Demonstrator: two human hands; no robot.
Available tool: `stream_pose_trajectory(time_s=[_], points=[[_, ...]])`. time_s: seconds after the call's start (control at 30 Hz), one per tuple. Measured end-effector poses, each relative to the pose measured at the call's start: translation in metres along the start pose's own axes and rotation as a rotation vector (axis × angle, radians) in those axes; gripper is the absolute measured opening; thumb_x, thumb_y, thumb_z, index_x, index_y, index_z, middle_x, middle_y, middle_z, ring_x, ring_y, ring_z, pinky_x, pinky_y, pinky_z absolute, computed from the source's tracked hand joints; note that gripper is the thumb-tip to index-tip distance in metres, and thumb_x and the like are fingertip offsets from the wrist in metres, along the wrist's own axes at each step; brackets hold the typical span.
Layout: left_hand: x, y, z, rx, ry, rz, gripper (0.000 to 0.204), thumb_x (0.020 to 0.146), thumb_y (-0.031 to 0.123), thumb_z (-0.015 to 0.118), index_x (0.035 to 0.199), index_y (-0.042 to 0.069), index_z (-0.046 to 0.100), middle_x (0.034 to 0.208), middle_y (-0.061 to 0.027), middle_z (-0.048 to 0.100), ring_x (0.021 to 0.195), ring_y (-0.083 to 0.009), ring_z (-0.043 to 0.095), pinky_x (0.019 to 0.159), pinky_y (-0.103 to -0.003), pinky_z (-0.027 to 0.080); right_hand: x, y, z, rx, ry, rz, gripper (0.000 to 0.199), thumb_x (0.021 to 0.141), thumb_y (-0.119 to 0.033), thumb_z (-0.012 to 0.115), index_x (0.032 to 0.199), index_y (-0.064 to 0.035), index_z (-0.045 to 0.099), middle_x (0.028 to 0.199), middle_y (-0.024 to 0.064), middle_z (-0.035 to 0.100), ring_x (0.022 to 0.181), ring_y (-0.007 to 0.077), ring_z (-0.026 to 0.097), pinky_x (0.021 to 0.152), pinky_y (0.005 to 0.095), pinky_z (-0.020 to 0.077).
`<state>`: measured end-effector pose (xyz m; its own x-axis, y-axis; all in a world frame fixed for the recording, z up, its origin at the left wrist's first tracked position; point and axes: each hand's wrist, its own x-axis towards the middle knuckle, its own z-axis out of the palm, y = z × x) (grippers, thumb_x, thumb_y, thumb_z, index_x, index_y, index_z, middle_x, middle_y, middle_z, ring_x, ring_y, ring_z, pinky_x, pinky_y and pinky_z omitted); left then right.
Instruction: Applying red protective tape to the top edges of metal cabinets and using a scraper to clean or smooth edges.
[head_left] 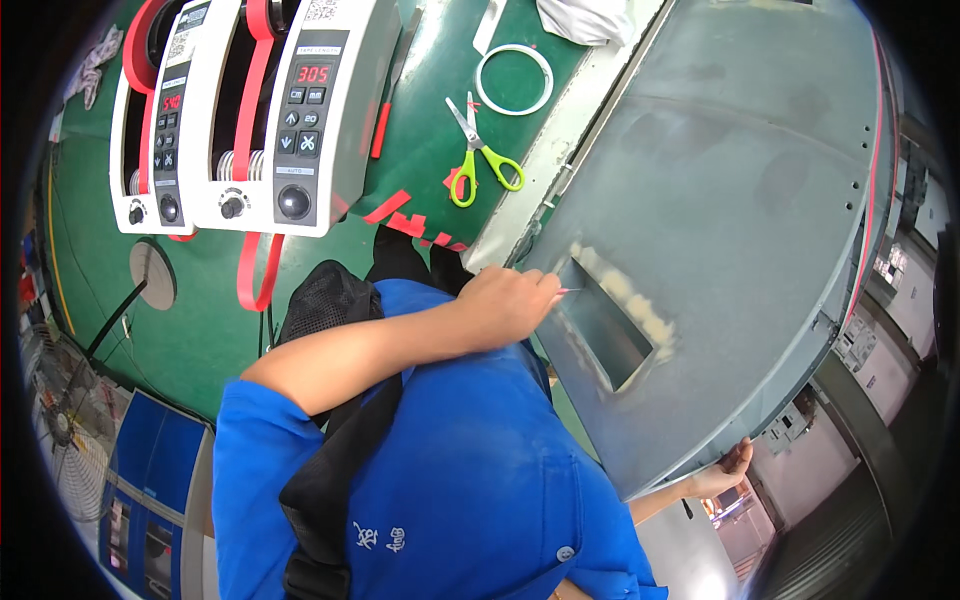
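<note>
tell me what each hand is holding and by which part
Right hand grips the grey metal panel by its lower edge. Left hand rests at the panel's rectangular opening, pinching something too small to identify.

A big green table fills the room's middle. A round fan stands on the floor at the left (near a blue cabinet). Light is bright.

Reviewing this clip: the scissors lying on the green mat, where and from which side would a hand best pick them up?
Grip the scissors by the yellow-green handle loops, which lie at the end nearer the person. The blades point away, toward the white tape ring. Coming from the person's side with fingers over the loops likely works best: they lie flat, closed, with bare mat around them.
</note>
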<state>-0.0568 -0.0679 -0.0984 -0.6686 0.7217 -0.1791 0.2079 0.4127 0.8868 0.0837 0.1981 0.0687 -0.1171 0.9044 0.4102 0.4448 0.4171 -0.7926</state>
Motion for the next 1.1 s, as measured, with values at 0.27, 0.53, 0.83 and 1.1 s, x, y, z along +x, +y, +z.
stream_pose_trajectory(time_s=[0.27,0.53,0.83,1.1], points=[[-0.005,0.082,-0.054,-1.485,-0.318,-0.317,0.030,0.094,0.028,0.037,0.095,0.003,0.053,0.086,-0.0008,0.050,0.075,-0.0065,0.045,0.068,-0.022,0.039,0.002,0.002,0.000,-0.033,-0.022,-0.036,0.034,0.090,-0.015,0.034,0.104,0.0085,0.054,0.102,0.0138,0.057,0.100,0.0223,0.053,0.091,0.0313,0.0409],[-0.019,0.096,-0.050,-1.466,-0.098,-0.330,0.033,0.094,0.030,0.036,0.086,0.002,0.052,0.069,0.0008,0.047,0.062,-0.0052,0.040,0.060,-0.022,0.037,-0.002,-0.001,0.003,-0.019,0.017,-0.026,0.034,0.089,-0.016,0.035,0.103,0.0083,0.054,0.103,0.0135,0.058,0.101,0.0223,0.053,0.090,0.0319,0.0409],[-0.015,0.088,-0.051,-1.430,-0.197,-0.272,0.035,0.094,0.031,0.036,0.099,-0.001,0.051,0.099,-0.0096,0.056,0.092,-0.0141,0.055,0.082,-0.029,0.043,-0.004,-0.006,0.006,-0.030,0.019,-0.013,0.032,0.088,-0.011,0.034,0.105,0.0048,0.056,0.104,0.0129,0.059,0.100,0.0211,0.054,0.092,0.0291,0.0401],[-0.015,0.070,-0.053,-1.203,-0.192,-0.277,0.034,0.093,0.031,0.037,0.097,0.000,0.050,0.079,-0.0083,0.057,0.071,-0.0134,0.059,0.056,-0.027,0.048,-0.004,-0.005,0.007,0.013,0.032,-0.026,0.033,0.087,-0.014,0.034,0.098,0.0055,0.058,0.099,0.0126,0.060,0.097,0.0211,0.055,0.090,0.0301,0.0409]])
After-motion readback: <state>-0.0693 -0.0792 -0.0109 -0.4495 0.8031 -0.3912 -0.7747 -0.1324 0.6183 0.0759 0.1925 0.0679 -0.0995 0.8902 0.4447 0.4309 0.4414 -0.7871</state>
